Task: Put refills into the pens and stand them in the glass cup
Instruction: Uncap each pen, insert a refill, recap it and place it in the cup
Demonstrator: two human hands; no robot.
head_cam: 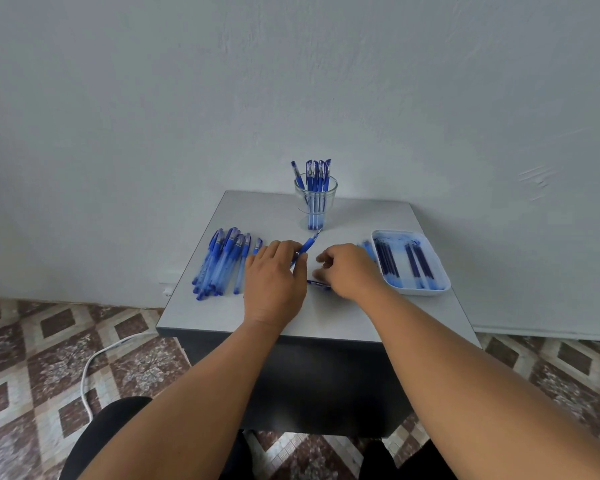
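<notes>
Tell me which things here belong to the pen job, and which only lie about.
Job: pen in left hand; right hand; pile of pens; refills in white tray; glass cup.
Lying about: white cable on floor.

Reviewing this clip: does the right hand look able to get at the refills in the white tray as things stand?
Probably yes. The right hand is just left of the white tray, nothing lies between them, and the refills lie uncovered. It seems to pinch something small, though.

A small grey table [222, 317] is sitting mid-frame, carrying a pen pile [222, 261] at left, a glass cup [315, 199] at the back, and a white tray [411, 261] at right.
</notes>
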